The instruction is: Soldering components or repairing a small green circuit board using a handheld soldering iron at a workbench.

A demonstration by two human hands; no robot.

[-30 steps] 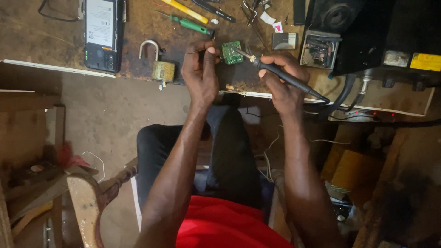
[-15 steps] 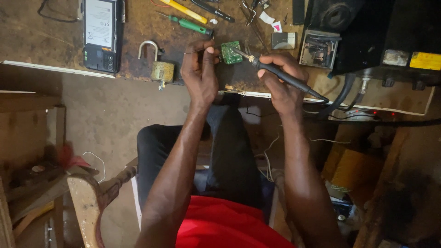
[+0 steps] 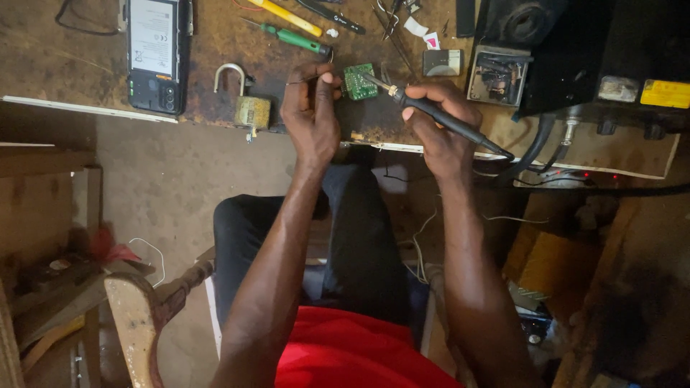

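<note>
Board (image 3: 359, 82) sits on bench (image 3: 65, 65) between your hands, barely moved from before: your right hand (image 3: 442, 126) grips iron (image 3: 445, 122), tip at board edge, left hand (image 3: 310, 108) pinches thin wire (image 3: 302, 80) beside it.

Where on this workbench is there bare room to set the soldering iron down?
The widest bare patch is the bench's far left, between its left end and the opened phone. A smaller gap lies between the phone and the padlock. The stretch from the green screwdriver past the green circuit board to the black equipment is crowded with tools and parts.
</note>
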